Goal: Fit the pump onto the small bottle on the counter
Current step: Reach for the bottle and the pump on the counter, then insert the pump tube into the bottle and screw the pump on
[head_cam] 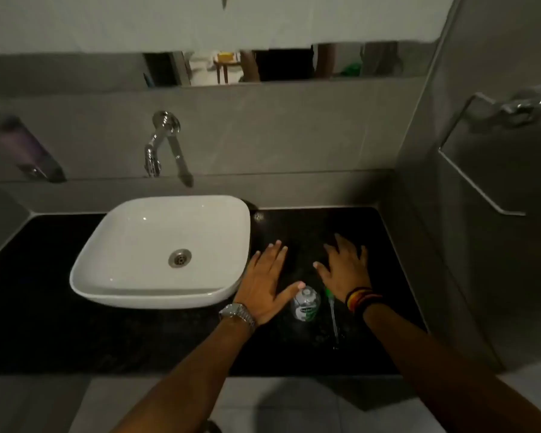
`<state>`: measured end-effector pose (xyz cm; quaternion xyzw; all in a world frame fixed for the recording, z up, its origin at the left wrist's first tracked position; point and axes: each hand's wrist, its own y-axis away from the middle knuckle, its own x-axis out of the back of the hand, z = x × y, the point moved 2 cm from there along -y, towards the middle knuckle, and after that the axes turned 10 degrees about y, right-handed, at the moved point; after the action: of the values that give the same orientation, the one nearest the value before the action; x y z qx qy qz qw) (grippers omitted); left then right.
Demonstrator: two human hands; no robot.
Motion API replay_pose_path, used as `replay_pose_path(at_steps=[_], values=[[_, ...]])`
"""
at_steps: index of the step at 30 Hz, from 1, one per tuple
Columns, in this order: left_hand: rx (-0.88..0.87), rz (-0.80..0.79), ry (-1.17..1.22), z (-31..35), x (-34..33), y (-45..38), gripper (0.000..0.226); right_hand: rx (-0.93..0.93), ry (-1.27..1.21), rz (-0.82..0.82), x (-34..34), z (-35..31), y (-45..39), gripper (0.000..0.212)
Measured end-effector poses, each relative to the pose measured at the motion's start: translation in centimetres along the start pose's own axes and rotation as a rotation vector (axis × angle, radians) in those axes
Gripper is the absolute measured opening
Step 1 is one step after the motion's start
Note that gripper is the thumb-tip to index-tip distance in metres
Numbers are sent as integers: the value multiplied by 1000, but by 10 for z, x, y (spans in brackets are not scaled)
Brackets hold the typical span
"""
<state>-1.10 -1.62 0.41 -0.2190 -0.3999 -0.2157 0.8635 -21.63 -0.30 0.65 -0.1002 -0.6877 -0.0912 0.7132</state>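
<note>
- The small bottle [305, 304] is standing on the black counter [294, 351], nearest to the viewer, between the two wrists; it is looking clear, light and probably easy to tip, so I am judging the body just under the neck to be the place to steady it
- The pump [333, 310] is lying on the counter just to the right of the bottle, its green head pointing away and its thin pale dip tube trailing toward the viewer; the tube is looking bendy and frail, so the green collar is seeming the safer hold
- The left hand [267, 282] is hovering palm down with its fingers spread and holding nothing, its thumb tip sitting at the bottle's top; whether it is touching is not clear
- The right hand [345, 265] is likewise splayed flat and empty, beyond the pump's head
- The bottle's mouth is being partly covered by the thumb, so I cannot tell whether it is open; the label print is too blurred to read
- The white basin [113, 260] is sitting further left, with the wall tap [156, 148] behind it
</note>
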Motion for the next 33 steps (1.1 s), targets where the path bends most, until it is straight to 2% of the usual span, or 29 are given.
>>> replay_pose_path(at_steps=[3, 5, 7, 10, 16, 18, 20, 23, 25, 30, 33], values=[[8, -57, 32, -10, -25, 9, 90, -78, 8, -170, -27, 8, 7, 40], [63, -59, 136, -14, -39, 12, 91, -142, -51, -270, -42, 12, 8, 36], [97, -40, 224, -14, -46, 11, 91, -249, -151, -354, -47, 12, 5, 40], [105, -52, 265, -16, -54, 8, 85, -374, -168, -478, -50, 9, -2, 51], [120, -107, 315, -18, -62, -1, 64, -453, -204, -526, -63, 0, -17, 56], [133, -105, 352, -20, -64, -1, 55, -477, -278, -509, -56, 1, -17, 52], [160, -108, 388, -22, -64, -1, 53, -466, -414, -415, -39, 7, -13, 45], [182, -129, 401, -20, -60, -1, 54, -385, -628, -125, -6, 16, 2, 33], [192, -136, 389, -19, -58, -1, 55, -335, -771, 9, 19, 21, 18, 32], [197, -132, 362, -17, -57, 1, 57, -166, -1030, 169, 58, 20, 52, 13], [190, -115, 338, -17, -59, 2, 54, -105, -1096, 204, 64, 7, 64, 19]])
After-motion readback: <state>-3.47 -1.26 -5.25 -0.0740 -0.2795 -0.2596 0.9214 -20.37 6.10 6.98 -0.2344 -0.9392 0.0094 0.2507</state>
